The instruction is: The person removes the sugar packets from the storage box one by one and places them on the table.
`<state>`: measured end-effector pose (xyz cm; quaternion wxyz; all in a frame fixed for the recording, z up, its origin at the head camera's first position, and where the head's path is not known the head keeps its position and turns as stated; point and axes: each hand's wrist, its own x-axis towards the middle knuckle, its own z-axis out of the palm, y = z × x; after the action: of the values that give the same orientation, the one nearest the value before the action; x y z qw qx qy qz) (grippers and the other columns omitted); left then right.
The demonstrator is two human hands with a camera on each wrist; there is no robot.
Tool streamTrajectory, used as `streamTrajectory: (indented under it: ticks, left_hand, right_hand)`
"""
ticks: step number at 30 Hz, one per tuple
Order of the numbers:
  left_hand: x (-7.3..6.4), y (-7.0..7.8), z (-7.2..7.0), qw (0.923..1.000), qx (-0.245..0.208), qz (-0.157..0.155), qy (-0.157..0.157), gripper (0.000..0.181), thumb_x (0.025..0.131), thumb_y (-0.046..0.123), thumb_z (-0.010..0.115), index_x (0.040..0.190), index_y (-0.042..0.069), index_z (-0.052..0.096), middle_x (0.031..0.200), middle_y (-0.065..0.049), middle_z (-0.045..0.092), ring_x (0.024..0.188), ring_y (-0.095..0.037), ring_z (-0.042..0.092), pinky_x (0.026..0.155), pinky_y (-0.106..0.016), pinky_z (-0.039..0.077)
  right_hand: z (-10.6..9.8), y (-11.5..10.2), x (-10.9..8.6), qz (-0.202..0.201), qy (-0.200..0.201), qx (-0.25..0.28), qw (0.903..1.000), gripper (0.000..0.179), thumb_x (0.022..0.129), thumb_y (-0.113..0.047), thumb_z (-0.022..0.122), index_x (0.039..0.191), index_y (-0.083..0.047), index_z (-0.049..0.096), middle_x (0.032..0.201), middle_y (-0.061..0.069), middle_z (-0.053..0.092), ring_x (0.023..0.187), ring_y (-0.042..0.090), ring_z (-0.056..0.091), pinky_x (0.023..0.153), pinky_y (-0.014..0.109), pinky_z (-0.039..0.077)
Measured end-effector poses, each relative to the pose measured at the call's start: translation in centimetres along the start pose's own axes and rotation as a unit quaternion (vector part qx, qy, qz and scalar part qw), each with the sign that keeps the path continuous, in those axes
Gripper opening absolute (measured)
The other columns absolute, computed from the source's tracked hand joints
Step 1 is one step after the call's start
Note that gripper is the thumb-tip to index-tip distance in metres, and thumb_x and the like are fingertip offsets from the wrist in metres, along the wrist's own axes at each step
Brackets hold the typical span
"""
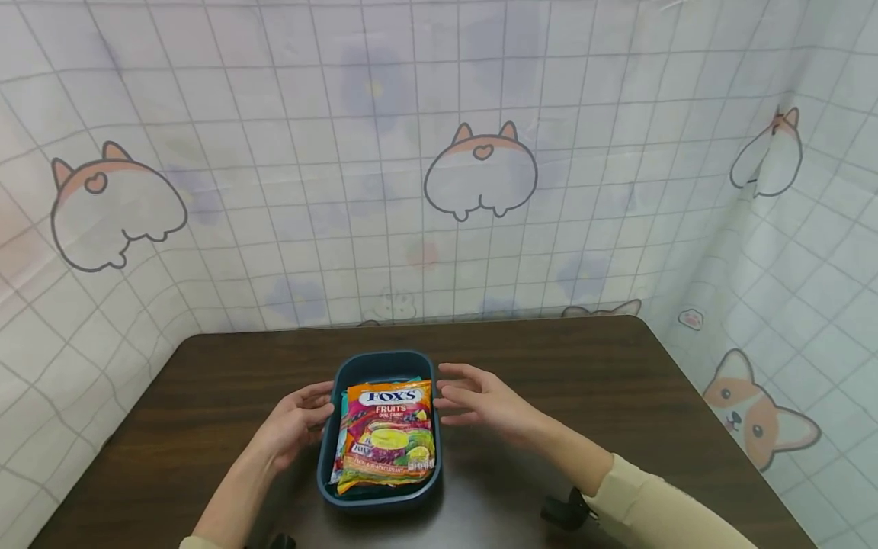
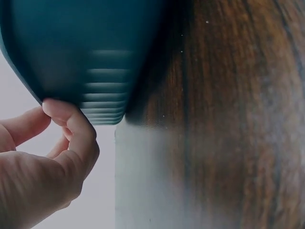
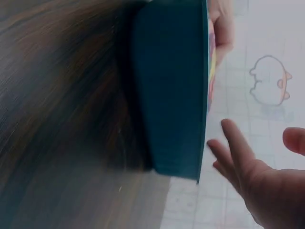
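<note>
A dark blue-green plastic basket (image 1: 379, 503) stands on the table in the head view, holding an orange and purple bag of Fox's Fruits candy (image 1: 392, 435). Part of a teal packet (image 1: 343, 415) shows beneath that bag. My left hand (image 1: 295, 423) is at the basket's left side; in the left wrist view its loosely bent fingers (image 2: 78, 126) touch the basket's outside near the rim. Across from it, my right hand (image 1: 490, 404) has its fingers spread beside the right rim. The right wrist view shows these fingers (image 3: 236, 138) a little apart from the basket.
The dark wood-grain table (image 1: 549, 358) extends on both sides of the basket. Behind and beside it hangs a white grid-patterned cloth (image 1: 370, 168) with corgi drawings. A black strap piece (image 1: 565, 509) sits by the right sleeve (image 1: 652, 503).
</note>
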<state>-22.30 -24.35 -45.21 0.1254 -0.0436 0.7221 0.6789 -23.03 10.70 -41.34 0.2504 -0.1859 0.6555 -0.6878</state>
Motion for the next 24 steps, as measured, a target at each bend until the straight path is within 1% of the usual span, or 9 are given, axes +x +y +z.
streamTrajectory:
  ticks: [4, 9, 11, 14, 19, 24]
  left_hand:
    - [0.0, 0.0, -0.1, 1.0000, 0.005, -0.004, -0.003, 0.052, 0.106, 0.013, 0.056, 0.153, 0.000, 0.037, 0.140, -0.021, 0.050, 0.114, -0.029, 0.057, 0.096, -0.044, 0.052]
    - [0.0, 0.0, -0.1, 0.9999, 0.004, -0.009, -0.006, 0.053, 0.107, 0.014, 0.056, 0.154, 0.000, 0.036, 0.142, -0.022, 0.049, 0.114, -0.028, 0.058, 0.096, -0.043, 0.052]
    - [0.0, 0.0, -0.1, 0.9999, 0.001, -0.008, -0.007, 0.053, 0.107, 0.014, 0.056, 0.154, 0.000, 0.036, 0.142, -0.023, 0.049, 0.113, -0.027, 0.059, 0.095, -0.042, 0.053]
    - [0.0, 0.2, -0.1, 0.9999, -0.001, -0.003, -0.010, 0.054, 0.107, 0.013, 0.056, 0.154, -0.001, 0.035, 0.142, -0.023, 0.049, 0.111, -0.026, 0.060, 0.093, -0.040, 0.054]
    - [0.0, 0.2, -0.2, 0.9999, 0.002, -0.003, -0.012, 0.054, 0.106, 0.012, 0.056, 0.154, -0.003, 0.034, 0.142, -0.024, 0.050, 0.108, -0.024, 0.061, 0.096, -0.043, 0.053]
    - [0.1, 0.2, -0.2, 0.9999, 0.003, -0.004, -0.013, 0.055, 0.106, 0.013, 0.057, 0.154, -0.003, 0.034, 0.141, -0.024, 0.051, 0.108, -0.025, 0.061, 0.097, -0.045, 0.052]
  right_hand:
    - [1.0, -0.3, 0.4, 0.017, -0.016, 0.018, 0.9996, 0.066, 0.107, -0.027, 0.059, 0.158, 0.001, 0.028, 0.154, 0.030, 0.038, 0.141, 0.043, 0.041, 0.102, 0.048, 0.049]
    - [2.2, -0.6, 1.0, 0.032, -0.029, 0.033, 0.9985, 0.065, 0.108, -0.029, 0.055, 0.159, -0.001, 0.025, 0.160, 0.028, 0.028, 0.147, 0.043, 0.032, 0.105, 0.050, 0.046]
    - [2.7, -0.7, 1.2, 0.035, -0.021, 0.035, 0.9986, 0.065, 0.109, -0.028, 0.054, 0.160, -0.002, 0.024, 0.161, 0.028, 0.027, 0.147, 0.043, 0.032, 0.106, 0.051, 0.044]
    - [3.5, -1.1, 1.5, 0.036, 0.003, 0.030, 0.9989, 0.063, 0.109, -0.027, 0.054, 0.159, -0.001, 0.027, 0.160, 0.027, 0.029, 0.146, 0.044, 0.033, 0.107, 0.054, 0.042]
    - [4.8, -1.4, 1.8, 0.050, 0.039, 0.016, 0.9978, 0.062, 0.108, -0.029, 0.055, 0.158, -0.001, 0.030, 0.155, 0.024, 0.036, 0.142, 0.043, 0.038, 0.108, 0.060, 0.039]
    - [6.1, -1.7, 1.7, 0.061, 0.062, 0.005, 0.9962, 0.063, 0.107, -0.031, 0.057, 0.157, -0.002, 0.031, 0.151, 0.022, 0.041, 0.136, 0.040, 0.045, 0.111, 0.060, 0.036]
